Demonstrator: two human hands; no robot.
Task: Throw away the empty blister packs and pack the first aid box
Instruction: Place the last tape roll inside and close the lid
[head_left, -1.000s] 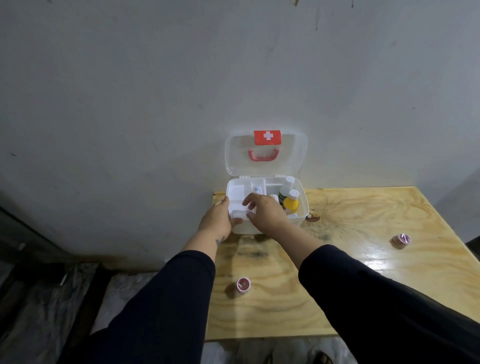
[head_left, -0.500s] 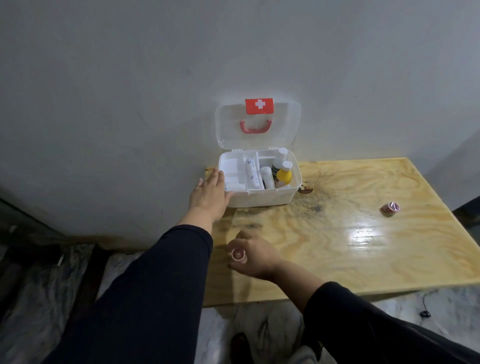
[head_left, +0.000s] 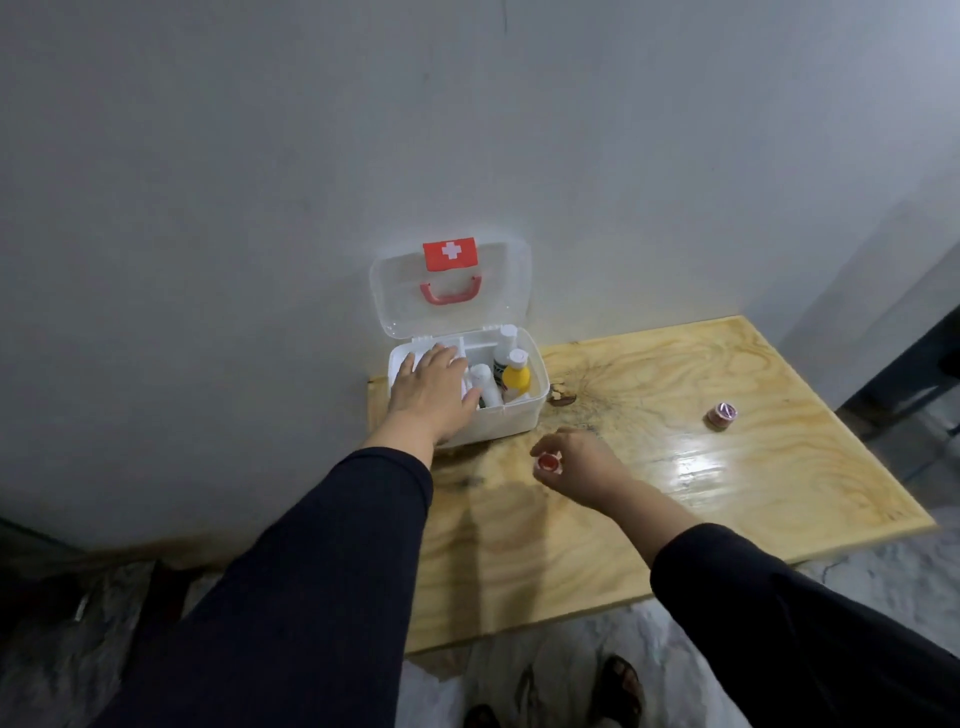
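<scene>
The white first aid box (head_left: 519, 415) stands open at the table's far left corner against the wall, its clear lid (head_left: 498, 291) with a red cross upright. Inside are a yellow bottle (head_left: 516, 375), a white bottle (head_left: 505, 343) and a white roll (head_left: 482, 382). My left hand (head_left: 431, 395) lies flat over the box's left compartments, fingers spread. My right hand (head_left: 576, 462) hovers in front of the box, holding a small round red tape roll (head_left: 548, 462) between its fingertips.
A second small pink round roll (head_left: 722, 414) lies on the wooden table (head_left: 727, 493) toward the right. A dark knot (head_left: 562, 399) marks the wood beside the box. The grey wall stands right behind the box. Feet in sandals show below the near edge.
My right hand has lifted the small red roll from the table's near left and carried it up toward the box. My left hand moved from the box's side onto its left compartments.
</scene>
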